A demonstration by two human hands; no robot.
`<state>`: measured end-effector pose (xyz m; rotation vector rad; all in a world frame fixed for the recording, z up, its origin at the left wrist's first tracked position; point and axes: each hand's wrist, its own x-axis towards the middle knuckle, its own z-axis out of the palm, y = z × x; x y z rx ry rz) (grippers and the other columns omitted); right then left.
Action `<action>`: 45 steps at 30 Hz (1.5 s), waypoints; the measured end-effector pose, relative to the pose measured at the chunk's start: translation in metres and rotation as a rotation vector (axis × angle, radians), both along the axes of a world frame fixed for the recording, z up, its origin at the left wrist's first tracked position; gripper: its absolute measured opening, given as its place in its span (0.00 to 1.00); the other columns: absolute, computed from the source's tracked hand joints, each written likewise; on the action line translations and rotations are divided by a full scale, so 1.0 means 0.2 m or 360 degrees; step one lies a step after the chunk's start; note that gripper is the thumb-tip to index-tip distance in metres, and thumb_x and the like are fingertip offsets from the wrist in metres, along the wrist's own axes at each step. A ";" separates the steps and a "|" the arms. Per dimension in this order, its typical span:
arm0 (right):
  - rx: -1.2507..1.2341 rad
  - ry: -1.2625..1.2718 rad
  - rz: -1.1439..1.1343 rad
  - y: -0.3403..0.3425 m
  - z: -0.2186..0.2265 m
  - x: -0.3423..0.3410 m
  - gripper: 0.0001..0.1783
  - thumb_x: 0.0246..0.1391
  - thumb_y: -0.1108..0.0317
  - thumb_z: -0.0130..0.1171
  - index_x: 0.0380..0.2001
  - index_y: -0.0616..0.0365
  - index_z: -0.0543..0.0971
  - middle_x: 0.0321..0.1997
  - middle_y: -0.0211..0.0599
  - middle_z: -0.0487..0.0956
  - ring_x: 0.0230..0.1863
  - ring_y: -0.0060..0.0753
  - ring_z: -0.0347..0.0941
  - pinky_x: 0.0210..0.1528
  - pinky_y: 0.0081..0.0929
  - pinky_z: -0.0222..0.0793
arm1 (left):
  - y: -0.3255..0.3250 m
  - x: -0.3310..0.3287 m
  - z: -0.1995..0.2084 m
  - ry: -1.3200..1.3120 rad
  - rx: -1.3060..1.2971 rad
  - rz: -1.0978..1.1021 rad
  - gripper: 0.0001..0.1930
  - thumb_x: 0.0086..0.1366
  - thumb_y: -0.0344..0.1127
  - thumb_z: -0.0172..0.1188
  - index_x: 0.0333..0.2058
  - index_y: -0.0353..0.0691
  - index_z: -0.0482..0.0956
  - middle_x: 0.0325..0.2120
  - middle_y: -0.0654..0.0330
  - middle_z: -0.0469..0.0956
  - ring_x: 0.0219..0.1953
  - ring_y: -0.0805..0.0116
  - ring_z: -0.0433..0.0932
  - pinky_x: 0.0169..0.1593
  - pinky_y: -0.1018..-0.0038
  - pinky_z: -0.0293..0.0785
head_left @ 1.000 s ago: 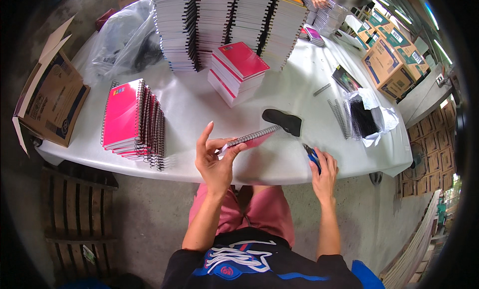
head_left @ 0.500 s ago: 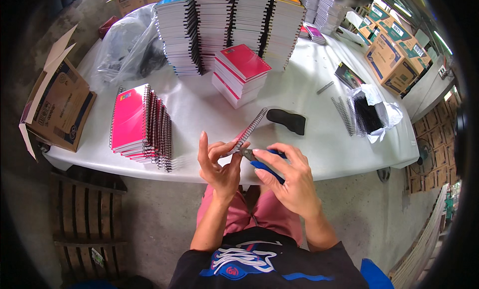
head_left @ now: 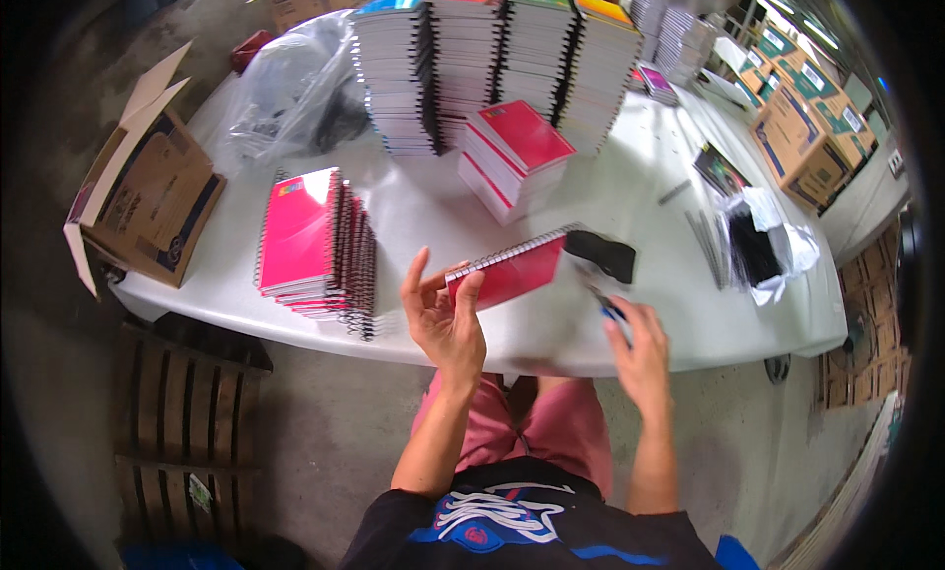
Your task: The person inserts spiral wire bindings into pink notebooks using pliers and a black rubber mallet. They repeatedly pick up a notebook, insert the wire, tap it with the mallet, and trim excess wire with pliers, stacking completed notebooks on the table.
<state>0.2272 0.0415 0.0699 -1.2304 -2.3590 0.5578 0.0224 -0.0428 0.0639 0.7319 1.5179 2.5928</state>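
My left hand (head_left: 448,324) grips one end of a red spiral notebook (head_left: 520,273), thumb on its cover. The notebook is tilted above the table's near edge, with its wire coil along the upper side. My right hand (head_left: 645,358) is closed round pliers with blue handles (head_left: 612,309), their jaws blurred by motion. These pliers are apart from the notebook, at its right. Just beyond them lies a flat black object (head_left: 605,257) whose kind I cannot tell. To the left stands a pile of red coil-bound notebooks (head_left: 300,230).
A red-covered paper stack (head_left: 517,142) stands mid-table before tall notebook stacks (head_left: 399,88). At right are loose coils (head_left: 707,247) and a white-wrapped bundle of black coils (head_left: 756,250). An open carton (head_left: 153,211) and clear plastic bag (head_left: 290,97) are at left.
The pliers have come away from the coil's end and moved right with my right hand. My left hand has turned the notebook so its red cover shows. The view has shifted slightly.
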 end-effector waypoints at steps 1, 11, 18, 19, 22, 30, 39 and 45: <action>0.0044 -0.0314 -0.0188 0.03 -0.04 0.06 0.23 0.58 0.53 0.51 0.56 0.46 0.70 0.51 0.43 0.70 0.54 0.48 0.66 0.56 0.41 0.59 | -0.03 -0.01 0.01 -0.0159 -0.0055 -0.0143 0.23 0.63 0.28 0.58 0.55 0.35 0.64 0.39 0.56 0.76 0.41 0.73 0.74 0.47 0.77 0.71; -0.0883 0.1706 0.0716 -0.07 0.18 -0.44 0.31 0.47 0.75 0.65 0.55 0.64 0.67 0.56 0.37 0.69 0.53 0.26 0.67 0.57 0.24 0.60 | -0.28 -0.04 0.25 0.0329 0.0322 -0.0039 0.16 0.61 0.22 0.57 0.48 0.34 0.71 0.42 0.51 0.75 0.47 0.66 0.74 0.50 0.75 0.70; -0.0837 0.1818 0.1191 -0.04 0.63 -1.27 0.23 0.42 0.76 0.69 0.45 0.60 0.77 0.40 0.38 0.78 0.40 0.23 0.74 0.43 0.18 0.71 | -0.54 -0.35 0.47 0.0618 -0.0057 0.0727 0.21 0.51 0.17 0.65 0.45 0.32 0.71 0.31 0.57 0.79 0.35 0.73 0.77 0.45 0.78 0.72; -0.0816 0.1672 0.1206 -0.05 0.66 -1.38 0.21 0.40 0.72 0.71 0.42 0.60 0.79 0.37 0.37 0.79 0.38 0.24 0.75 0.43 0.19 0.71 | -0.55 -0.41 0.46 0.0563 -0.0051 0.0819 0.20 0.53 0.18 0.64 0.45 0.32 0.71 0.29 0.57 0.79 0.33 0.75 0.77 0.43 0.80 0.71; -0.0674 0.1154 0.1166 -0.09 0.65 -1.61 0.21 0.39 0.64 0.72 0.38 0.60 0.82 0.37 0.38 0.81 0.38 0.25 0.75 0.43 0.23 0.71 | -0.57 -0.58 0.38 0.0426 -0.0038 0.0878 0.19 0.55 0.21 0.64 0.46 0.35 0.72 0.32 0.58 0.78 0.35 0.75 0.76 0.42 0.80 0.70; -0.0017 0.0638 0.1037 -0.06 0.39 -1.68 0.22 0.48 0.54 0.64 0.45 0.52 0.79 0.48 0.40 0.78 0.47 0.40 0.75 0.52 0.34 0.67 | -0.48 -0.67 0.16 0.0321 -0.0374 0.0639 0.18 0.63 0.38 0.59 0.49 0.36 0.74 0.48 0.55 0.73 0.46 0.70 0.72 0.47 0.79 0.66; 0.0406 0.0011 -0.0219 0.90 0.29 -1.03 0.32 0.41 0.45 0.65 0.47 0.52 0.76 0.48 0.43 0.77 0.49 0.46 0.73 0.51 0.39 0.68 | -0.63 -0.54 0.31 0.0588 -0.0257 0.1185 0.15 0.67 0.36 0.51 0.50 0.36 0.70 0.54 0.53 0.63 0.54 0.65 0.66 0.55 0.69 0.64; -0.0010 0.0034 -0.0150 0.92 0.29 -0.95 0.34 0.30 0.47 0.73 0.38 0.60 0.78 0.37 0.48 0.80 0.42 0.48 0.77 0.45 0.38 0.71 | -0.46 -0.27 0.37 0.1212 -0.0163 0.0961 0.15 0.62 0.37 0.57 0.44 0.34 0.71 0.48 0.49 0.65 0.52 0.59 0.67 0.54 0.64 0.66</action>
